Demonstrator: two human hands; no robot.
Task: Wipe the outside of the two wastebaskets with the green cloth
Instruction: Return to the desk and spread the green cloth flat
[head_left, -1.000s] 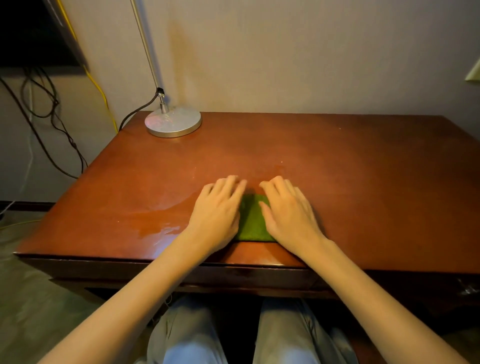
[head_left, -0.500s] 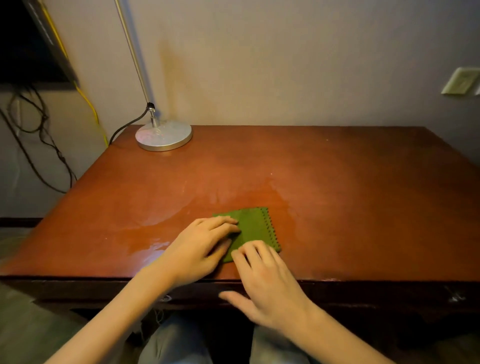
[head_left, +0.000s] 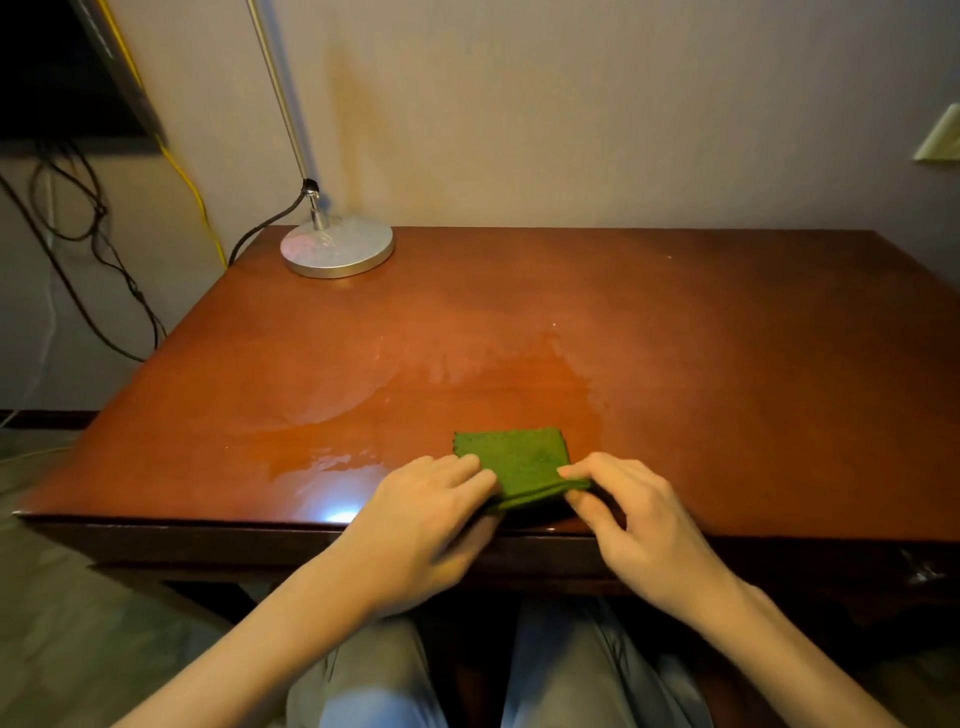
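A folded green cloth (head_left: 519, 460) lies on the reddish wooden desk (head_left: 675, 374), close to its front edge. My left hand (head_left: 421, 525) holds the cloth's near left corner, its fingertips on top of the fabric and its thumb hidden underneath. My right hand (head_left: 628, 514) pinches the near right corner between thumb and forefinger, and that edge is lifted slightly off the desk. No wastebasket is in view.
A silver lamp base (head_left: 337, 247) with its pole stands at the desk's back left corner. Cables (head_left: 98, 249) hang along the wall at left. A wet patch (head_left: 332, 467) glistens on the desk, left of the cloth. My knees show below the desk edge.
Both hands slid back from lying flat on the cloth to its near edge. They now hold its two near corners, and the cloth sits closer to the desk's front edge.
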